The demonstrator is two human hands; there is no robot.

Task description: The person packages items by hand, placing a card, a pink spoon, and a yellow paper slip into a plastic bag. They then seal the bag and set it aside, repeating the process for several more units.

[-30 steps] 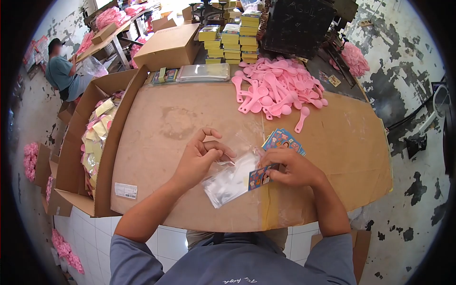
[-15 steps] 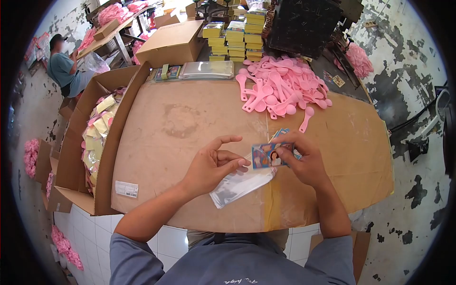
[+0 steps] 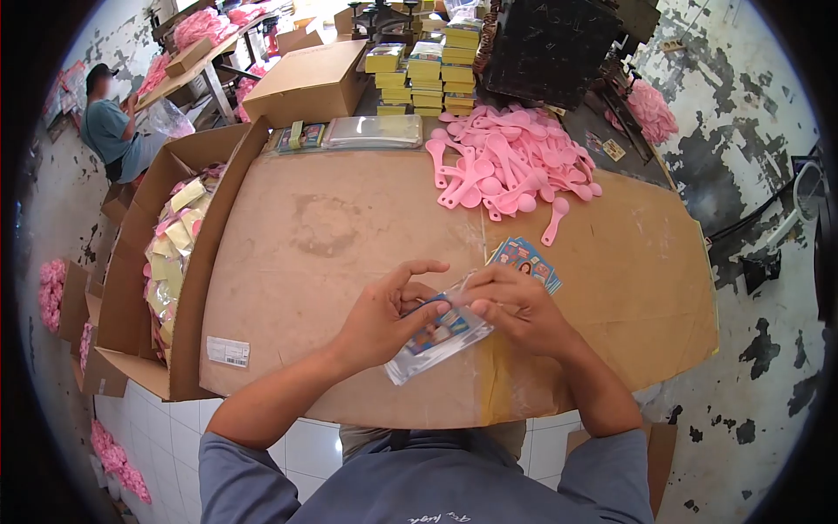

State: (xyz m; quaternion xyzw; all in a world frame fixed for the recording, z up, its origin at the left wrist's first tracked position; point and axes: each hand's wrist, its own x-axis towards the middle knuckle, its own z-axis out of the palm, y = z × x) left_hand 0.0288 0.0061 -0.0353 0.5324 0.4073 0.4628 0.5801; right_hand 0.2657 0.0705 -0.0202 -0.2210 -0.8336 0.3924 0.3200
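A blue printed card (image 3: 429, 337) lies in or against clear plastic bags (image 3: 403, 365) near the front middle of the cardboard-topped table. My left hand (image 3: 381, 316) pinches the card's upper edge between thumb and fingers. At the bags' right upper side, my right hand (image 3: 515, 306) has its thumb and fingers pressed together on the clear plastic. Just beyond my right hand, a fanned stack of blue cards (image 3: 528, 260) rests on the cardboard. A single pink spoon (image 3: 555, 220) lies behind that stack, beside a large heap of pink spoons (image 3: 515, 162).
An open carton (image 3: 194, 288) of packed yellow-and-pink items stands at the left. Behind the table are a closed box (image 3: 305, 80), plastic sleeves (image 3: 375, 131), stacked yellow packs (image 3: 426, 74) and a black metal block (image 3: 552, 48). Another person (image 3: 109, 131) sits at the far left.
The card has moved left and down from my right hand to the bags, where my left hand now pinches it. My right hand has shifted left onto the plastic, uncovering more of the card stack.
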